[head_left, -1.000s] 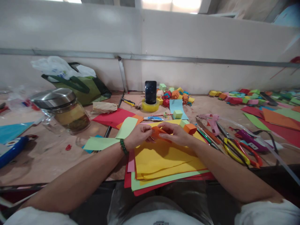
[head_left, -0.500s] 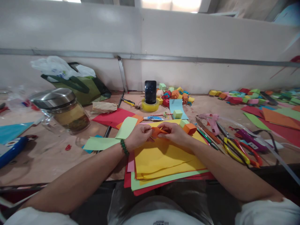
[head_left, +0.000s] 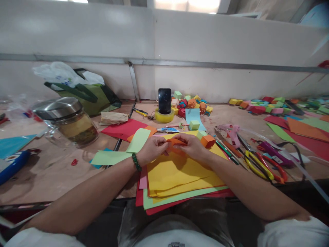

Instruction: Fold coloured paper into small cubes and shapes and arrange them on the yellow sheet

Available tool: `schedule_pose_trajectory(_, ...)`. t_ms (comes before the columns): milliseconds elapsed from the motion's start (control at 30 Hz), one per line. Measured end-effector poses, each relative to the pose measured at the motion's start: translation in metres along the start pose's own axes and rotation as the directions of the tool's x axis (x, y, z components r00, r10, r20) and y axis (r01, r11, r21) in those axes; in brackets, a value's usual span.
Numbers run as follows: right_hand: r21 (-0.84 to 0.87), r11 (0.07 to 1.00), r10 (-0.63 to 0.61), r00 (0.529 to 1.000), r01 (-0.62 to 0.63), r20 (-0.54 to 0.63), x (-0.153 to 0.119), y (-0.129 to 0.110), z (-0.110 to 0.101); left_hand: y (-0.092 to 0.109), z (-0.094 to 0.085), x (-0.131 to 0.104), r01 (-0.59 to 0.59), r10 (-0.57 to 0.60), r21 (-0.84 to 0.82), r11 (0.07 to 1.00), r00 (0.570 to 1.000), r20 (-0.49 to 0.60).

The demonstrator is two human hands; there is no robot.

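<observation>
A small folded piece of orange paper [head_left: 177, 143] is held between my two hands, above a stack of yellow sheets [head_left: 177, 175]. My left hand [head_left: 154, 149] pinches its left end, and a green bead bracelet circles that wrist. On the other end are the closed fingers of my right hand [head_left: 191, 145]. Just right of that hand sits an orange paper cube [head_left: 207, 141]. A light green cube [head_left: 194, 125] rests on a blue strip [head_left: 193, 116] behind. Light green strips [head_left: 138, 140] lie beside my left hand.
At left stand a glass jar of tea [head_left: 77, 127] and a green bag [head_left: 95, 97]. A phone [head_left: 165, 100] leans upright in a tape roll [head_left: 164, 117]. Paper cubes are piled behind. To the right lie a pink glue gun [head_left: 232, 134], scissors and pliers [head_left: 259, 166].
The orange paper between my fingers has changed shape and now looks wider and more curved. Both hands stay in nearly the same place.
</observation>
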State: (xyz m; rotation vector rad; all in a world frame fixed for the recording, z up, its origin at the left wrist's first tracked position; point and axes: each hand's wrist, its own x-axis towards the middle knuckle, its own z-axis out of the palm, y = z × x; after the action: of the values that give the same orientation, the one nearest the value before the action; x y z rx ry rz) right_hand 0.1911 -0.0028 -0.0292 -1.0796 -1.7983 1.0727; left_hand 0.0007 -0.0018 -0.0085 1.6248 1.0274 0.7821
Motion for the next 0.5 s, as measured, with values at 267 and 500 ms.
schedule_pose_trajectory(267,0.007,1.000,-0.001,1.000,0.001,-0.003,0.0019,0.0034,-0.0004,-0.0006,-0.0044,0.0021,0.184,-0.169,-0.157,0.970,0.980,0.102)
schedule_pose_trajectory(500,-0.055,0.998,-0.002,1.000,0.003,0.007,0.0001,-0.0001,-0.0009,-0.0016,-0.0044,0.0031,0.199,-0.187,-0.110,0.974,0.976,0.112)
